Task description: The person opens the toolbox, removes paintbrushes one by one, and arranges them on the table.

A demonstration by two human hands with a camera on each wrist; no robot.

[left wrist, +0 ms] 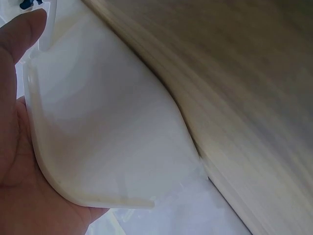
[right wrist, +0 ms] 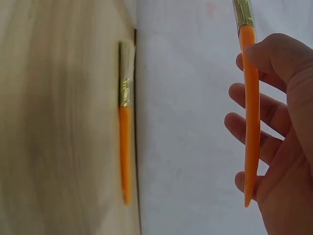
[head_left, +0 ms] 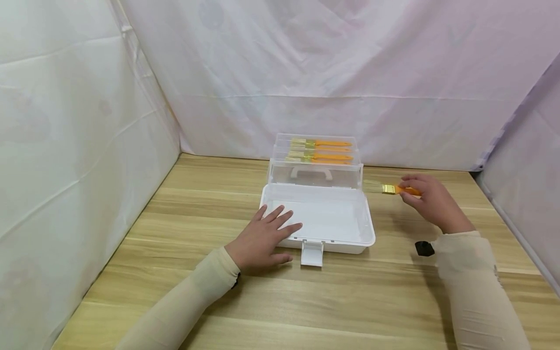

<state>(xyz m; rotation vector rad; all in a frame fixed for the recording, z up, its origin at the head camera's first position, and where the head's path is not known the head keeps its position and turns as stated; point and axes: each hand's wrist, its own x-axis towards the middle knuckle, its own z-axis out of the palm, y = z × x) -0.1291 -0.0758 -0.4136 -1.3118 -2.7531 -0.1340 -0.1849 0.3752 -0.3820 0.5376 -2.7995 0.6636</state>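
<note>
My right hand (head_left: 433, 201) pinches the orange handle of a flat paintbrush (head_left: 389, 189) between thumb and fingers, above the table to the right of the white plastic box (head_left: 369, 238). The brush's pale bristles point left, toward the box. In the right wrist view the thumb lies across the handle just below the gold ferrule. My left hand (head_left: 262, 239) rests with spread fingers over the box's front left rim. In the head view several similar orange brushes (head_left: 332, 156) lie in the sectioned clear lid (head_left: 280, 151), which is folded back behind the box.
Another orange-handled brush (right wrist: 125, 147) lies on the wooden table near its edge in the right wrist view. A white latch (head_left: 312, 254) hangs at the box's front. Pale cloth walls (head_left: 280, 58) enclose the table (head_left: 210, 189) at the back and both sides.
</note>
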